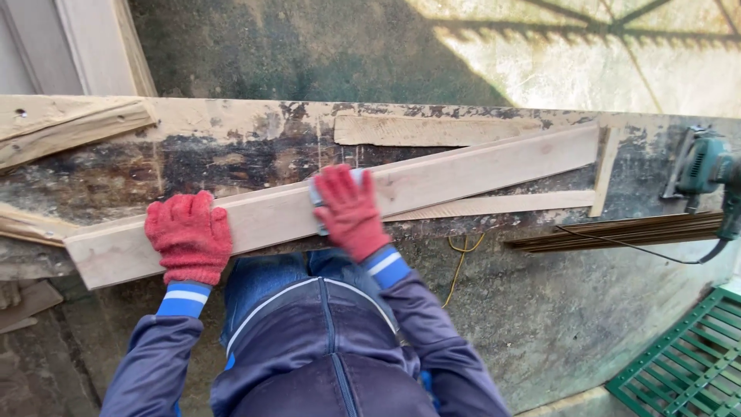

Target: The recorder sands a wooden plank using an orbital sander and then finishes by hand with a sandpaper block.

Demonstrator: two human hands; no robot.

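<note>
On worn table (231, 147), long plank (432, 181) lies diagonal, near end past front edge. Left hand (187, 235) flat, open; right hand (349, 210) grip closed on sanding pad (318, 202) w/ plank beneath. Hard strokes could prob. pivot plank off edge, or glove snags a splinter.

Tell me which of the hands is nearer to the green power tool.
Right. The right hand presses a small pad near the middle of the long plank, on the side of the green power tool. The left hand rests near the plank's opposite end.

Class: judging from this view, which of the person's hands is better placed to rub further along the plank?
Probably the right hand: it presses a small pad onto the plank, with bare wood ahead. The left hand lies flat, steadying the near end.
</note>
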